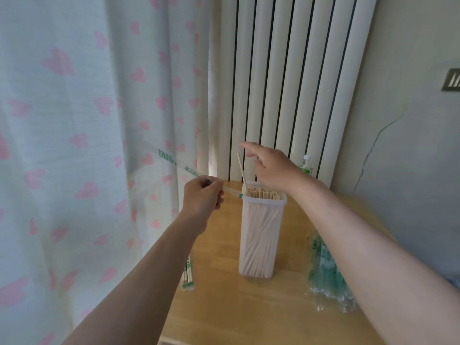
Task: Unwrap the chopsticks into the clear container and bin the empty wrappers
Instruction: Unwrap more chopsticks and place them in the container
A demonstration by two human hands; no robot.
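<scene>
A tall clear container stands on the wooden table, packed with upright bare chopsticks. One chopstick sticks up at a slant from its mouth. My right hand hovers just above the container with fingers spread, holding nothing. My left hand pinches a clear wrapper with green print, which stretches up and to the left; its other end reaches toward the container's rim. Whether the wrapper is empty is hard to tell through the blur.
A heap of clear green-printed wrappers lies on the table under my right forearm. A few wrapped chopsticks lie at the table's left edge. A heart-print curtain hangs at left, a radiator and a small bottle behind.
</scene>
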